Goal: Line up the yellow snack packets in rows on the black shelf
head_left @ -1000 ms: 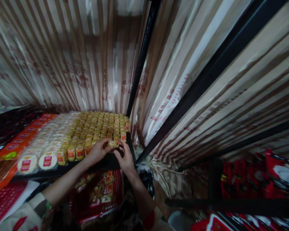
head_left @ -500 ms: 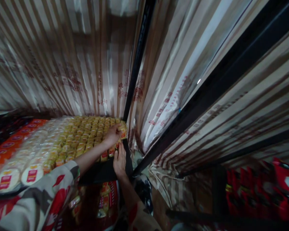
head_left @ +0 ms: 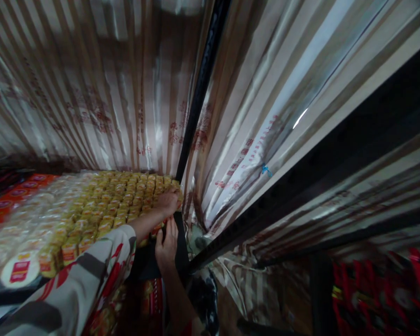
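Rows of yellow packets [head_left: 114,198] mostly formed, to judge from the black shelf [head_left: 147,260]; perhaps remaining, the uneven front at the right end. Front packets standing upright, long axis seemingly vertical, red labels [head_left: 69,253] toward the person. Left hand [head_left: 168,202] curled over right-end packets; whether grasping one, impossible to tell. Right hand [head_left: 167,248] straight-fingered near the row's front, clasping nothing visible.

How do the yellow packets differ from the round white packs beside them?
Shape: the yellow packets are blocky, the white packs flat and round.
Size: each packet's face is smaller than a pack's.
Place: the packets are by the left hand; the packs sit farther left, away from it.
Both stand in rows on the black shelf with reddish labels on their front pieces.
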`<action>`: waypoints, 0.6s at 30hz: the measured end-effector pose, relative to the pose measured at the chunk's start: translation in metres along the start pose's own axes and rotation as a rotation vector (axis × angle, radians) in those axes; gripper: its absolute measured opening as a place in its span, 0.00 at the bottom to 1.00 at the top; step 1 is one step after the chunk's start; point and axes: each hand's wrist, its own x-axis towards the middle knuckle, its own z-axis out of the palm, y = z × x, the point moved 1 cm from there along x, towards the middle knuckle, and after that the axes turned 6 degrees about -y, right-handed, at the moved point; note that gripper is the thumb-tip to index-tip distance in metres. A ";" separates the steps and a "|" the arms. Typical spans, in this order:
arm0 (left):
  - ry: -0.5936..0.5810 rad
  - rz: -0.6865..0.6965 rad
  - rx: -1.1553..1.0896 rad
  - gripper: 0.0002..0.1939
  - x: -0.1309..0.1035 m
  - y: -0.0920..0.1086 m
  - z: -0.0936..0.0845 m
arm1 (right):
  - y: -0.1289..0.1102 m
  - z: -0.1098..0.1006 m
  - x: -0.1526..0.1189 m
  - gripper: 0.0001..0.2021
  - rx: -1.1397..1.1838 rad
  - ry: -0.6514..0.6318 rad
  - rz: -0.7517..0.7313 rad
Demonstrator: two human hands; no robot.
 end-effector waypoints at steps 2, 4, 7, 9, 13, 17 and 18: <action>0.008 0.002 0.070 0.08 0.001 0.001 0.003 | 0.000 0.000 0.000 0.25 -0.012 -0.003 0.004; 0.024 -0.001 0.128 0.09 0.003 0.001 0.005 | 0.000 0.000 0.000 0.25 -0.015 -0.007 0.012; 0.054 -0.016 0.193 0.12 0.004 0.003 0.009 | 0.000 0.000 0.001 0.25 -0.001 -0.007 0.021; 0.064 -0.020 0.233 0.13 0.004 0.003 0.011 | 0.001 0.000 0.000 0.25 0.018 0.010 0.022; 0.062 -0.033 0.306 0.13 0.002 0.007 0.010 | 0.004 0.002 0.000 0.27 0.082 0.029 0.013; 0.092 0.014 0.323 0.13 -0.011 0.014 0.001 | 0.006 0.000 0.000 0.29 0.106 0.015 0.000; 0.116 0.038 0.305 0.12 -0.019 0.016 -0.003 | 0.005 -0.002 0.000 0.30 0.103 0.011 -0.002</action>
